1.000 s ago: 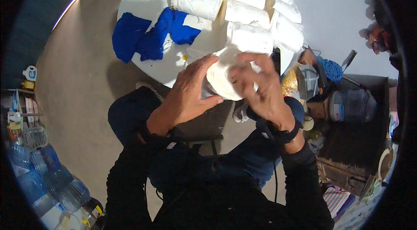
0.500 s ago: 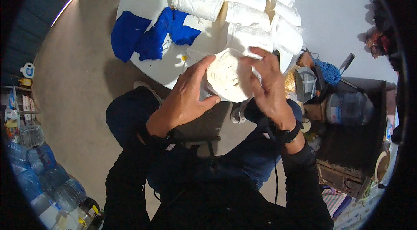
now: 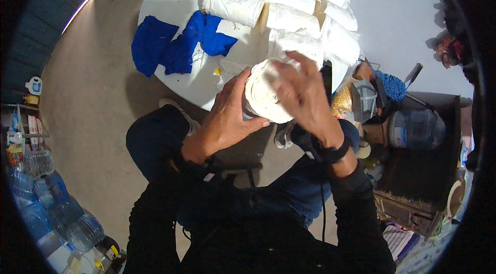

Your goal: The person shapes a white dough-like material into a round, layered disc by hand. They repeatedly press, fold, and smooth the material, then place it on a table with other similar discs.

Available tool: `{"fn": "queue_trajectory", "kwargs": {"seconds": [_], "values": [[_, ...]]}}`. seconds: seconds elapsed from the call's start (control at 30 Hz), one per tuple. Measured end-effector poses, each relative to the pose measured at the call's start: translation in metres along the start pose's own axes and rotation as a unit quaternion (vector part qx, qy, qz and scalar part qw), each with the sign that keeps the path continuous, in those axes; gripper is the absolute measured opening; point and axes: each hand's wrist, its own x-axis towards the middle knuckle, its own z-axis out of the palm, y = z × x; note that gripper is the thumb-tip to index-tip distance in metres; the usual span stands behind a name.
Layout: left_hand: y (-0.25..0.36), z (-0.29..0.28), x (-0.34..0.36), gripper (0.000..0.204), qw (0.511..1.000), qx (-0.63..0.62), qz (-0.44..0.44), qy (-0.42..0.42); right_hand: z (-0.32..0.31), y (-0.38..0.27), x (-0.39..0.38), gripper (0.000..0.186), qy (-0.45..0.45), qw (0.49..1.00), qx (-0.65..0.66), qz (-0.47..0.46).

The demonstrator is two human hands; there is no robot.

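Above the near edge of the table I have a thick white roll (image 3: 264, 99), its round end turned up toward me and showing wavy, layered rings. I cannot tell what material it is. My left hand (image 3: 225, 115) is closed round the roll's left side, the thumb lying along its lower edge. Over the roll's right part is my right hand (image 3: 306, 95). Its fingers are smeared by motion and hide some of the round end, so I cannot tell whether they grip it. Several white bundles (image 3: 293, 17) lie in rows just beyond my hands.
Blue cloths (image 3: 178, 49) lie at the left of the round white table (image 3: 160, 2). A small yellow bit (image 3: 217, 71) is near its front edge. Water jugs stand at the lower left (image 3: 67, 212), and another jug (image 3: 416, 128) lies in a dark cabinet on the right.
My right hand has shifted slightly left over the roll's end, its fingers now more blurred. My left hand keeps its hold, and the roll has moved slightly left.
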Motion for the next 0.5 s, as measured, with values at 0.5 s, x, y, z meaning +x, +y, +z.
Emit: {"fn": "queue_trajectory", "kwargs": {"seconds": [0.5], "values": [[-0.001, 0.001, 0.001, 0.106, 1.000, -0.008, -0.007, -0.010, -0.014, 0.005, 0.000, 0.027, -0.010, 0.994, 0.012, 0.108]]}}
